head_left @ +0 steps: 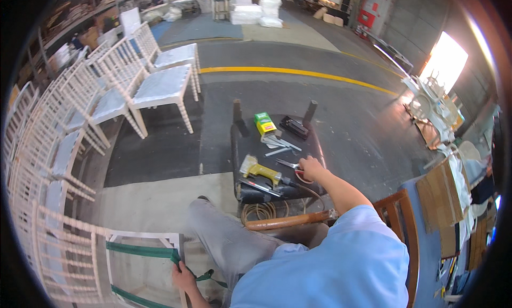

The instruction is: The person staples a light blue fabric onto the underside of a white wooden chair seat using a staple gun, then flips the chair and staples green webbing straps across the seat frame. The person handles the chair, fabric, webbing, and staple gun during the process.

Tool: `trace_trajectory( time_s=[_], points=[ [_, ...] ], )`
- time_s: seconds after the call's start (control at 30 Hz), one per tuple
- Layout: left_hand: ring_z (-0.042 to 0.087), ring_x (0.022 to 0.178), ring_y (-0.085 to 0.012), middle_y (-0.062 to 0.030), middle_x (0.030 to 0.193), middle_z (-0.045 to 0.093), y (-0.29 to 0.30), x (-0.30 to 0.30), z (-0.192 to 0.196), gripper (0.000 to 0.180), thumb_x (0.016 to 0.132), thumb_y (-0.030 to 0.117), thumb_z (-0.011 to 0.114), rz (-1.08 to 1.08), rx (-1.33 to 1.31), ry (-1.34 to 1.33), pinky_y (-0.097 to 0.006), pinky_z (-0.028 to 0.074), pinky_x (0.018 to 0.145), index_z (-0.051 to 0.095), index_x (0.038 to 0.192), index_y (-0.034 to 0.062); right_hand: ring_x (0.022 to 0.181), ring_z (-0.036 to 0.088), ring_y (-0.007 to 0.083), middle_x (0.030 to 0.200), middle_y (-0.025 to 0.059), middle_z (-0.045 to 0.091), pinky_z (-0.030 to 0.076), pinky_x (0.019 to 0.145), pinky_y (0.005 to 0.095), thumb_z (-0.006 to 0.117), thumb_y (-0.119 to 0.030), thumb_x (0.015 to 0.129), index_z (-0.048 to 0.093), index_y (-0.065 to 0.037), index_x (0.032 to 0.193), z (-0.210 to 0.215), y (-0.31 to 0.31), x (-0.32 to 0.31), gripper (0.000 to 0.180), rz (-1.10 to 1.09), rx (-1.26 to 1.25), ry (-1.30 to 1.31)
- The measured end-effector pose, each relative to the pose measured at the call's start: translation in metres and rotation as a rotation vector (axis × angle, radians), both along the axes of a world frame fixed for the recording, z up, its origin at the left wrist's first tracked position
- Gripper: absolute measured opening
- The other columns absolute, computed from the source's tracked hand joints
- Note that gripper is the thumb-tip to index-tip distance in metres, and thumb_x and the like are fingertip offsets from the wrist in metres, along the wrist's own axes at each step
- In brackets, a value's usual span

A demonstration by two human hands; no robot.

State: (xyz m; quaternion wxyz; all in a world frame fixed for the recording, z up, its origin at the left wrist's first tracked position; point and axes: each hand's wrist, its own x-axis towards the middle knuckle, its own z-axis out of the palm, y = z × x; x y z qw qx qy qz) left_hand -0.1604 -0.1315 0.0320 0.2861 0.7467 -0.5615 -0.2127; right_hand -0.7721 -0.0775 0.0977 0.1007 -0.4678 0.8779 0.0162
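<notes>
My left hand (184,278) is closed at the inner corner of a white chair frame (113,273), gripping a green webbing strap (141,250). The strap spans the frame, and its loose tail hangs beside my leg. Lower down, a second green strap (136,299) crosses the same frame. Over a dark padded stool (245,142), my right hand (312,170) grips scissors (288,163) by their red handles, blades pointing left. Just left of them lies a yellow staple gun (262,172) with a hose attached.
On the stool are a green-yellow box (264,123), loose staple strips (278,144), a black stapler-like tool (294,126) and a slim pen-like tool (261,188). A coiled hose (261,212) lies below. White chairs (160,86) line the left; cardboard (440,196) stands right.
</notes>
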Motion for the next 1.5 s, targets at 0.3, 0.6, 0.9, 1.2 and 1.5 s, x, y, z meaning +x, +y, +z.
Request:
trace_trajectory(
  time_s=[0.3,0.6,0.9,1.2,1.5],
  points=[
    [0.063,0.076,-0.02,-0.0085,0.087,0.071,0.003,0.016,-0.005,0.024,0.102,0.021,0.064,0.009,0.011,0.473,-0.04,0.053,0.069,0.069,0.101,-0.0022,0.116,0.067,0.0417,0.122,0.025,0.068,0.055,0.094,0.0479,0.077,-0.018,0.082,0.053,-0.01,0.135,0.059,0.017,0.012,0.06,0.127,0.293,-0.193],
    [0.068,0.09,-0.0191,-0.0103,0.107,0.074,-0.015,0.054,0.016,0.031,0.108,0.025,0.055,0.035,0.276,1.438,-0.035,0.054,0.067,0.061,0.127,0.0015,0.106,0.069,0.0402,0.11,0.0173,0.072,0.054,0.085,0.0481,0.082,-0.053,0.081,0.06,-0.016,0.127,0.159,-0.083,0.102,0.063,0.573,-0.021,-0.186],
    [0.069,0.076,-0.0239,-0.0119,0.095,0.074,-0.027,0.067,0.048,0.034,0.102,0.02,0.064,0.148,0.304,1.499,-0.037,0.058,0.07,0.063,0.123,-0.0067,0.102,0.064,0.0321,0.101,0.0102,0.066,0.045,0.088,0.0447,0.079,-0.052,0.083,0.063,-0.019,0.119,0.108,-0.248,0.33,0.052,1.692,-0.097,-0.202],
    [0.068,0.069,-0.0224,-0.0104,0.083,0.073,-0.038,0.058,0.049,0.03,0.104,0.021,0.061,0.24,0.325,1.442,-0.035,0.058,0.066,0.065,0.117,-0.006,0.112,0.064,0.0292,0.109,0.0098,0.067,0.043,0.094,0.0458,0.078,-0.053,0.082,0.063,-0.022,0.125,0.016,-0.301,0.421,0.055,2.11,0.113,-0.048],
    [0.067,0.069,-0.0205,-0.0094,0.083,0.071,-0.039,0.053,0.05,0.027,0.104,0.019,0.061,0.254,0.325,1.448,-0.034,0.057,0.064,0.066,0.116,-0.0052,0.113,0.064,0.0251,0.11,0.0077,0.067,0.042,0.094,0.0442,0.073,-0.044,0.089,0.064,-0.026,0.127,-0.018,-0.289,0.446,0.044,2.184,0.196,-0.021]
  ],
)
